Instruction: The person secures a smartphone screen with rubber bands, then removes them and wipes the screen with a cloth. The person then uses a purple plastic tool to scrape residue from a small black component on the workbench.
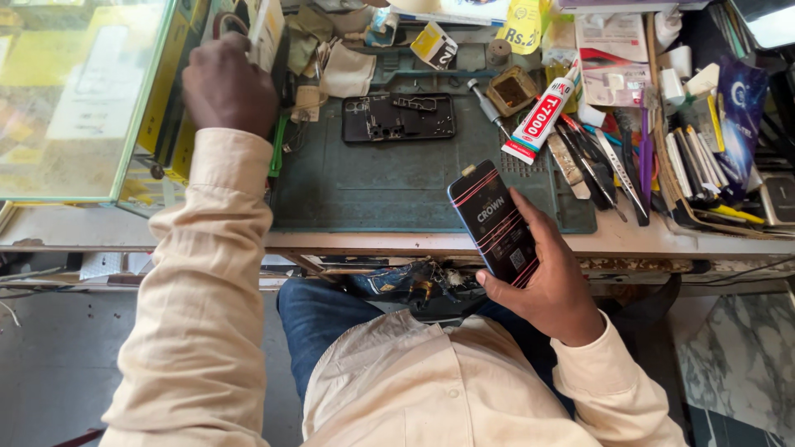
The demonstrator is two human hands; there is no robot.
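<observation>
My right hand grips a dark rectangular phone-shaped part bound with thin red bands, held above the front edge of the dark green work mat. My left hand reaches to the back left, its fingers closed around a white flat packet among items beside the glass case. A black phone frame lies flat on the mat between the two hands. Both arms wear cream sleeves.
A white and red glue tube lies right of the black frame. Tweezers, blades and screwdrivers crowd the right side with packets and boxes. Yellow boxes stand by the glass case. The bench edge runs above my knees.
</observation>
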